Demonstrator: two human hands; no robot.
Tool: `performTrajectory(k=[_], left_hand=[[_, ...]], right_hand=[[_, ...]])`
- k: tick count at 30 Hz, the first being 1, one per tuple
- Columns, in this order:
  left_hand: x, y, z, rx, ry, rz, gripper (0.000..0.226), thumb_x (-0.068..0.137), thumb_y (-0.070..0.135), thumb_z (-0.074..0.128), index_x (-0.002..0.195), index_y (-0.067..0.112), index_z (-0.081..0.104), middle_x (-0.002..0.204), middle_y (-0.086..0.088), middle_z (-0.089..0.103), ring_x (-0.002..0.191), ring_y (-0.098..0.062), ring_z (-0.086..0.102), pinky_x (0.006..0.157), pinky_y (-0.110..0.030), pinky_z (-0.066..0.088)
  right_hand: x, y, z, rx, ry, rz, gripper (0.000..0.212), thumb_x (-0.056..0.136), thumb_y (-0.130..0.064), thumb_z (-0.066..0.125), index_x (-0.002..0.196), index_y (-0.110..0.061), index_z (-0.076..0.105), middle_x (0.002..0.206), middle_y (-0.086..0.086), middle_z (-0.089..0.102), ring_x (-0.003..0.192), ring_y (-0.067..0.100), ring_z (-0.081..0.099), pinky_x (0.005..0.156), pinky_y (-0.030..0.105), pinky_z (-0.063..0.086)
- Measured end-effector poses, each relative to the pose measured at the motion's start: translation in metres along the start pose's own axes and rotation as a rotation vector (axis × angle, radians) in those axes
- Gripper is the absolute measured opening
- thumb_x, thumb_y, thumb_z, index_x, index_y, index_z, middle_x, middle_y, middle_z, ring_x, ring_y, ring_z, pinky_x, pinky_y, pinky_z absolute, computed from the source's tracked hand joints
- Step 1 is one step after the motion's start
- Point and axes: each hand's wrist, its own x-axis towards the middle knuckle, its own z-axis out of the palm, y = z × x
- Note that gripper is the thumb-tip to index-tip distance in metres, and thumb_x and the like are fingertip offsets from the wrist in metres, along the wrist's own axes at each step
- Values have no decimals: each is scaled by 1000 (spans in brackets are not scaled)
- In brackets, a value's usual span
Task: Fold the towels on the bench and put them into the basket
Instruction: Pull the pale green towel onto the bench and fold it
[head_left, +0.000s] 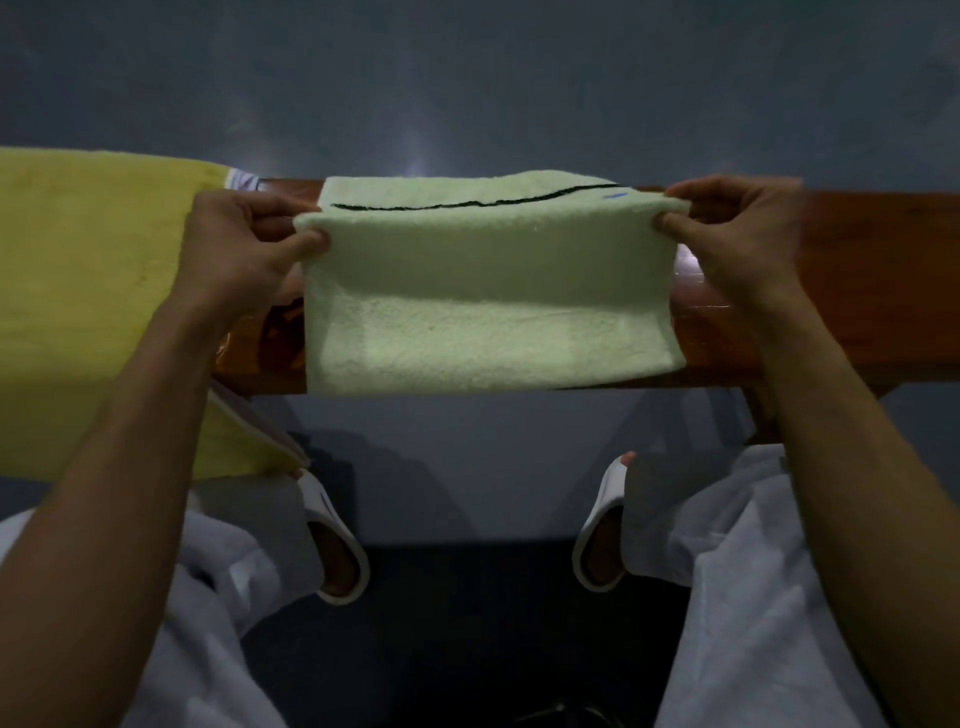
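Pale green towel (488, 312), pinched at both ends! Left hand (244, 249) clamps its thumb over the left corner with the fingers curled behind. Right hand (737, 234) grips the right corner the same way, and the upper edge is stretched straight between them, raised above the bench. The lower half lies flat on the reddish wooden bench (857, 291), its near edge reaching the front lip. At twelve o'clock a thin black stripe (467, 203) runs along the far layer, with a small blue mark (615, 196) near its right end. At nine o'clock a yellow towel (78, 312) drapes over the bench beside the left forearm. At six o'clock, white slippers (337, 551) and white trousers (753, 597) over a dark floor.
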Motion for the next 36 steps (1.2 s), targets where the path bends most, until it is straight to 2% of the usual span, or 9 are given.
performTrajectory(k=[3,8,11,14,17,20,26,31,36], left_hand=[[-1,-1,1,141,63,51,19,86,22,83,105,22,79,93,2,77,85,-6,74,87,-35,62],[-1,5,-1,289,129,74,18,87,37,81,97,22,79,77,1,76,65,-15,72,71,-41,63],[-3,15,-1,199,122,93,8,94,31,75,97,23,75,58,6,70,47,-13,65,53,-26,56],[-3,26,2,3,61,36,10,103,23,63,102,13,66,65,-7,71,49,-10,67,43,-19,48],[2,35,6,-257,-29,-56,11,106,21,57,96,21,60,90,-6,79,79,-22,78,64,-29,61],[8,42,6,-638,-76,-119,7,102,21,63,101,14,65,113,-16,73,110,-32,72,94,-39,59],[1,42,-5,-987,69,-94,18,89,9,78,78,13,65,93,-7,69,101,-24,70,97,-36,56],[-17,5,7,-341,16,-393,45,71,3,87,55,18,48,52,1,51,53,-15,51,51,-26,46],[-17,-5,-5,115,-330,-611,37,69,15,93,91,-1,68,88,-8,74,72,-18,66,50,-25,52]], right_hand=[[-1,1,1,-165,30,-68,26,82,-23,83,107,-25,77,93,-14,73,78,-10,69,79,20,60],[-1,-2,4,-346,89,-75,33,80,-48,69,103,-27,80,92,-9,76,78,5,69,75,36,60],[2,-7,3,-365,152,-47,30,83,-44,70,103,-24,79,84,-7,72,74,8,62,67,30,50],[5,-17,6,-121,134,63,20,93,-27,70,109,-15,70,86,4,72,65,8,69,59,28,58],[5,-32,11,328,20,243,13,101,-9,57,113,-9,54,88,13,76,68,20,75,56,28,59],[11,-41,12,675,8,183,15,97,-10,66,107,-6,56,98,19,77,92,40,75,84,50,62],[10,-37,-4,902,-106,17,21,87,-20,82,81,-11,64,90,11,67,99,36,67,91,51,58],[2,-7,-13,354,-576,296,51,42,-39,100,72,-11,69,86,15,75,84,25,75,80,37,64],[-5,-9,-16,-150,-825,609,39,70,-24,83,98,-2,66,94,18,78,79,26,78,67,30,62]])
